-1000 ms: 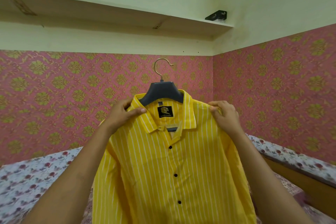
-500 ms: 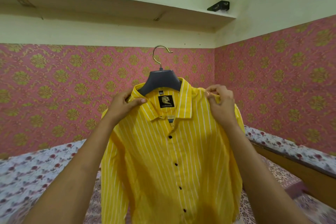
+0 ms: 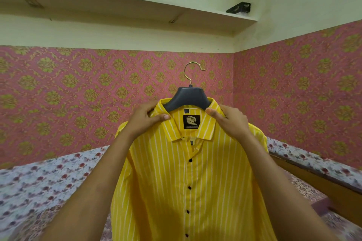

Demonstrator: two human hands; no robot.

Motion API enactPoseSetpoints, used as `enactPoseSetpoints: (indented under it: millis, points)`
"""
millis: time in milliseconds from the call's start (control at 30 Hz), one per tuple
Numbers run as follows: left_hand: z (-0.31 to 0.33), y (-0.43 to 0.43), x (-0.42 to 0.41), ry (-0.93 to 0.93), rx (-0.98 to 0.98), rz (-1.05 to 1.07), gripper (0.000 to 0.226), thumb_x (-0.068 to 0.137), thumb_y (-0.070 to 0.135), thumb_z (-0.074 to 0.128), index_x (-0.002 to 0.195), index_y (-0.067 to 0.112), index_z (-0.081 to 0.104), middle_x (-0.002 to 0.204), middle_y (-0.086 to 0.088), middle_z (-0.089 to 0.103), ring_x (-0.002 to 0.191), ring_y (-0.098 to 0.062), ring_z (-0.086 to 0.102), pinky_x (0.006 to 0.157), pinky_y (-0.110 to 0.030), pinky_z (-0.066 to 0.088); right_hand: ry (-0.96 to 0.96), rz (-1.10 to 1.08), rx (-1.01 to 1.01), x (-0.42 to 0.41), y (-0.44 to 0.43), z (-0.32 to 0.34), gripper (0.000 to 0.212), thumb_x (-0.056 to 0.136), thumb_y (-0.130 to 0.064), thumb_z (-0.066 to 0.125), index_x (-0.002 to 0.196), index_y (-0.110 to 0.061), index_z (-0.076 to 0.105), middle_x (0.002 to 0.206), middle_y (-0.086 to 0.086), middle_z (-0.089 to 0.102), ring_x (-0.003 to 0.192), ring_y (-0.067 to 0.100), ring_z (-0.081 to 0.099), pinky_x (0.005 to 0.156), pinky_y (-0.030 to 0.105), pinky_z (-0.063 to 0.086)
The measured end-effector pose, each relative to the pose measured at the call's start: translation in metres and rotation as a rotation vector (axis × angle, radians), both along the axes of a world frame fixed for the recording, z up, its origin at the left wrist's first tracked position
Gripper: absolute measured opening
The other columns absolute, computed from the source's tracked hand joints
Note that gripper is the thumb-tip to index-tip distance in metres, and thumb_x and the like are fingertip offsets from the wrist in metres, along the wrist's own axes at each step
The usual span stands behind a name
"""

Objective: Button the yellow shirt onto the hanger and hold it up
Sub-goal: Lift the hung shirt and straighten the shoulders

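**Yellow shirt [image 3: 192, 182] on the dark hanger [image 3: 189, 98], raised in front of you against the patterned wall, above the bed [image 3: 49, 182].** Your left hand [image 3: 146, 121] pinches the collar on one side, thumb to the front and fingers behind. Your right hand [image 3: 230, 121] does the same on the other side. Both hands are thus clamped on the shirt at the neck, one to either side of the black label [image 3: 191, 121]. Whether they also grip the hanger arm beneath cannot be told.

Holding at two points keeps the shirt level and facing you. It probably also stops the collar sliding off the hanger's sloped arms. The metal hook [image 3: 193, 72] stands free above, with nothing holding it.

The black buttons [image 3: 189, 188] down the placket appear fastened. The neck just under the collar looks open, though the collar fold hides part of it. On this evidence the buttoning is largely done and you are in the holding-up step. The hem is out of view.
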State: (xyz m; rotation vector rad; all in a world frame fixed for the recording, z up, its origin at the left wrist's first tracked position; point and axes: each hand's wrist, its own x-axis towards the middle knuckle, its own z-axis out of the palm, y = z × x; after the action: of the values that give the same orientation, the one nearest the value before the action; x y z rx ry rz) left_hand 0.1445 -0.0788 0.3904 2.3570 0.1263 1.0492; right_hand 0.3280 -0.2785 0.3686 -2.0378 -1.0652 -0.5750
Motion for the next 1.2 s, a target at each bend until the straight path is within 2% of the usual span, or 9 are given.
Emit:
enactPoseSetpoints:
  millis: [133, 200, 300, 500, 733, 833, 900, 1033, 1200]
  points:
    - [-0.003, 0.012, -0.018, 0.051, -0.123, -0.020, 0.034, 0.072, 0.055, 0.057, 0.103, 0.043, 0.062, 0.102, 0.024, 0.062, 0.097, 0.008, 0.055, 0.080, -0.016, 0.042, -0.009, -0.110, 0.067, 0.003, -0.005, -0.002, 0.061, 0.079, -0.071, 0.029, 0.062, -0.016, 0.047, 0.077, 0.009, 0.063, 0.085, 0.034, 0.060, 0.066, 0.037, 0.033]
    - [-0.010, 0.023, -0.029, 0.060, -0.207, -0.021, 0.018, 0.089, 0.035, 0.052, 0.102, 0.037, 0.065, 0.103, 0.023, 0.063, 0.099, 0.006, 0.055, 0.081, -0.019, 0.041, -0.008, -0.152, 0.101, 0.009, -0.008, -0.003, 0.065, 0.078, -0.072, 0.029, 0.064, -0.013, 0.050, 0.079, 0.012, 0.063, 0.086, 0.036, 0.059, 0.066, 0.037, 0.032]
    - [-0.020, 0.035, -0.037, 0.093, -0.271, 0.043, 0.040, 0.093, 0.002, 0.039, 0.099, 0.035, 0.061, 0.106, 0.014, 0.058, 0.099, -0.004, 0.051, 0.081, -0.026, 0.039, -0.015, -0.168, 0.134, 0.011, -0.011, -0.004, 0.064, 0.080, -0.071, 0.032, 0.062, -0.011, 0.048, 0.073, 0.009, 0.057, 0.085, 0.037, 0.059, 0.066, 0.037, 0.032]
    - [-0.033, 0.045, -0.041, 0.089, -0.264, 0.229, 0.017, 0.088, 0.011, 0.060, 0.103, 0.017, 0.063, 0.105, -0.004, 0.063, 0.101, -0.021, 0.056, 0.088, -0.036, 0.044, -0.041, -0.164, 0.162, 0.008, -0.011, -0.005, 0.071, 0.076, -0.077, 0.031, 0.058, -0.011, 0.049, 0.067, 0.007, 0.055, 0.070, 0.030, 0.052, 0.062, 0.035, 0.031]
    - [-0.033, 0.046, -0.037, 0.169, 0.208, 0.457, 0.013, 0.095, 0.015, 0.048, 0.086, 0.012, 0.057, 0.083, -0.009, 0.061, 0.071, -0.024, 0.051, 0.063, -0.031, 0.037, -0.089, -0.175, 0.158, 0.004, -0.021, -0.003, 0.067, 0.072, -0.075, 0.028, 0.056, -0.012, 0.046, 0.064, 0.008, 0.056, 0.065, 0.026, 0.047, 0.062, 0.035, 0.031]
    - [-0.023, 0.052, -0.039, 0.130, 0.196, 0.550, 0.013, 0.095, 0.016, 0.047, 0.092, 0.010, 0.058, 0.086, -0.007, 0.061, 0.073, -0.023, 0.052, 0.059, -0.031, 0.035, -0.111, -0.150, 0.170, 0.001, -0.023, 0.000, 0.066, 0.072, -0.073, 0.029, 0.058, -0.011, 0.050, 0.064, 0.008, 0.056, 0.065, 0.026, 0.048, 0.062, 0.035, 0.031]
    - [-0.022, 0.053, -0.040, 0.178, 0.171, 0.565, 0.013, 0.093, 0.010, 0.047, 0.095, 0.012, 0.060, 0.091, -0.005, 0.062, 0.083, -0.023, 0.055, 0.067, -0.033, 0.043, -0.116, -0.157, 0.184, -0.001, -0.024, 0.002, 0.066, 0.073, -0.074, 0.029, 0.057, -0.013, 0.048, 0.064, 0.008, 0.056, 0.066, 0.028, 0.050, 0.062, 0.035, 0.032]
    - [-0.027, 0.041, -0.051, 0.241, -0.195, 0.246, 0.032, 0.090, -0.007, 0.040, 0.105, 0.013, 0.059, 0.095, 0.001, 0.061, 0.086, -0.015, 0.057, 0.071, -0.026, 0.045, -0.108, -0.188, 0.203, 0.002, -0.030, 0.001, 0.065, 0.071, -0.078, 0.027, 0.051, -0.017, 0.040, 0.065, 0.009, 0.056, 0.072, 0.035, 0.057, 0.062, 0.036, 0.032]
    - [-0.043, 0.047, -0.053, 0.237, -0.282, 0.250, 0.014, 0.084, 0.004, 0.064, 0.095, 0.010, 0.060, 0.092, -0.007, 0.063, 0.085, -0.018, 0.060, 0.078, -0.034, 0.049, -0.126, -0.219, 0.196, -0.001, -0.027, -0.004, 0.085, 0.061, -0.083, 0.017, 0.062, -0.007, 0.056, 0.064, 0.009, 0.057, 0.067, 0.032, 0.055, 0.061, 0.034, 0.031]
